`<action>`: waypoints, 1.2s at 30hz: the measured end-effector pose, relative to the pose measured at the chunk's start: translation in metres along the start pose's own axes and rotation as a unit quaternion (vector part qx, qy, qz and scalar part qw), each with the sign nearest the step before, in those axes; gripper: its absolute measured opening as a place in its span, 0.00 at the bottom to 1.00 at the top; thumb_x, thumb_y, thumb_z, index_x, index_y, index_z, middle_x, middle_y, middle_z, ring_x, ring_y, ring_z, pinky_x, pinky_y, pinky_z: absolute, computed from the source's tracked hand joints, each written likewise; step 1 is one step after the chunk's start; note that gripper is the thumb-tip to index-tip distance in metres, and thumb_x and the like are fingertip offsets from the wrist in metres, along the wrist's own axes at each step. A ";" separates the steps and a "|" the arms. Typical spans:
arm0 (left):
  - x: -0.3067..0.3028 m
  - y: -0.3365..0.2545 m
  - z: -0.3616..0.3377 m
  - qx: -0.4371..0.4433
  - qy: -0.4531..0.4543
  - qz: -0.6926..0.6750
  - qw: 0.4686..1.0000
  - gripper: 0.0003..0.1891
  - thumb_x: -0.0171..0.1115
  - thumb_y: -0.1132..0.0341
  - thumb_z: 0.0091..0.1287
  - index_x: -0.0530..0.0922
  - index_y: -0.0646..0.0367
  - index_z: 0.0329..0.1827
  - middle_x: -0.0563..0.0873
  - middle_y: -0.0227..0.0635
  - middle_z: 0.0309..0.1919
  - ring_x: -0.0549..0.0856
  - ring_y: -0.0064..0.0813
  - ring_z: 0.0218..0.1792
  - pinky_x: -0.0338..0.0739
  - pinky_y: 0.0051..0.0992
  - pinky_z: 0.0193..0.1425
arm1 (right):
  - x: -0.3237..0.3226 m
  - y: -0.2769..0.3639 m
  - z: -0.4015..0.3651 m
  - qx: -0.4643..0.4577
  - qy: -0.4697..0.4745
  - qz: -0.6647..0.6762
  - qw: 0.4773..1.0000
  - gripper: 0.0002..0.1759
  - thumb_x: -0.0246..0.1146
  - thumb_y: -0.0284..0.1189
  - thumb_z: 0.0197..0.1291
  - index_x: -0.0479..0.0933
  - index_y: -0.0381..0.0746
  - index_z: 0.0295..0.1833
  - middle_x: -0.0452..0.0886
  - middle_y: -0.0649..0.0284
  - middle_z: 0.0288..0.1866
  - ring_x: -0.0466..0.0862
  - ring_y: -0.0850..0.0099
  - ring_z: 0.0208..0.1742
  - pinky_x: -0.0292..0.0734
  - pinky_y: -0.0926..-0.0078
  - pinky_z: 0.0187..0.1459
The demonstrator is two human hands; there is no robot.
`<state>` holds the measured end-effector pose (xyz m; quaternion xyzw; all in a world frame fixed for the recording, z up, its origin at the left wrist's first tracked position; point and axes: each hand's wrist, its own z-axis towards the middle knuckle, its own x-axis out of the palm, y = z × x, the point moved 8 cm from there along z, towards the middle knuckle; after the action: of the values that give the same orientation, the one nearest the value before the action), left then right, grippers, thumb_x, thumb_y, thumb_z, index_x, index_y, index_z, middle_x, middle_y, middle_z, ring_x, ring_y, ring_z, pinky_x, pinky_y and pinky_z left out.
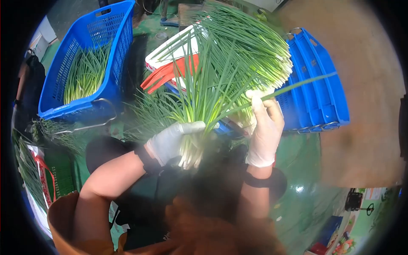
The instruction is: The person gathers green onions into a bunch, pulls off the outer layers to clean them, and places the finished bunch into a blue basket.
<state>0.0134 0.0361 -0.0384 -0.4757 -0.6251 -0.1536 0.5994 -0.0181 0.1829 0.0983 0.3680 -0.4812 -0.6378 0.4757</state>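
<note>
Orange garment (191, 229); scallion bunch (199, 108) lengthwise, leaves (206, 76) pointing away; left fingers (191, 127) clasp it, right fingers (258, 108) pinch leaf (304, 83).

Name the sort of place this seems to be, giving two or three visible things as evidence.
Probably a vegetable sorting or packing area: a large heap of green onions, a blue crate with similar greens inside, and a gloved left hand gripping a bunch.

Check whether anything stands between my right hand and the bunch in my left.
Nothing visible blocks it; only the long leaf the right hand pinches spans the gap to the bunch in the left hand.
</note>
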 end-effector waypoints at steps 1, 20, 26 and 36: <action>0.009 -0.006 -0.001 0.034 -0.019 0.032 0.999 0.27 0.62 0.64 0.64 0.69 0.65 0.64 0.81 0.40 0.54 0.83 0.30 0.45 0.79 0.30 0.53 | -0.002 0.000 -0.003 0.002 -0.014 -0.034 0.999 0.08 0.65 0.28 0.62 0.81 0.33 0.36 0.76 0.71 0.36 0.71 0.85 0.33 0.64 0.88 0.36; 0.005 -0.003 0.009 0.094 -0.027 0.165 0.981 0.18 0.61 0.81 0.59 0.75 0.67 0.54 0.85 0.39 0.41 0.85 0.28 0.38 0.82 0.25 0.41 | 0.010 -0.059 -0.078 0.099 0.047 -0.094 0.989 0.21 0.68 0.22 0.57 0.69 0.37 0.53 0.72 0.72 0.33 0.70 0.84 0.32 0.69 0.85 0.38; 0.016 -0.011 -0.003 0.060 -0.075 0.123 0.988 0.15 0.62 0.78 0.61 0.76 0.66 0.51 0.84 0.36 0.39 0.85 0.26 0.37 0.82 0.25 0.41 | 0.004 -0.074 -0.091 0.117 -0.080 0.059 0.988 0.15 0.61 0.18 0.62 0.68 0.36 0.53 0.74 0.68 0.38 0.74 0.81 0.38 0.71 0.82 0.42; -0.024 0.018 0.014 0.039 -0.054 -0.025 0.997 0.15 0.55 0.84 0.61 0.74 0.71 0.52 0.83 0.44 0.41 0.86 0.35 0.39 0.84 0.33 0.43 | 0.010 -0.092 -0.076 0.048 0.116 -0.089 0.988 0.08 0.62 0.21 0.56 0.75 0.33 0.42 0.74 0.61 0.41 0.75 0.73 0.38 0.72 0.77 0.43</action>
<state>0.0151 0.0464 -0.0701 -0.4438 -0.6735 -0.1177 0.5792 0.0264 0.1606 -0.0104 0.5035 -0.4182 -0.6065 0.4514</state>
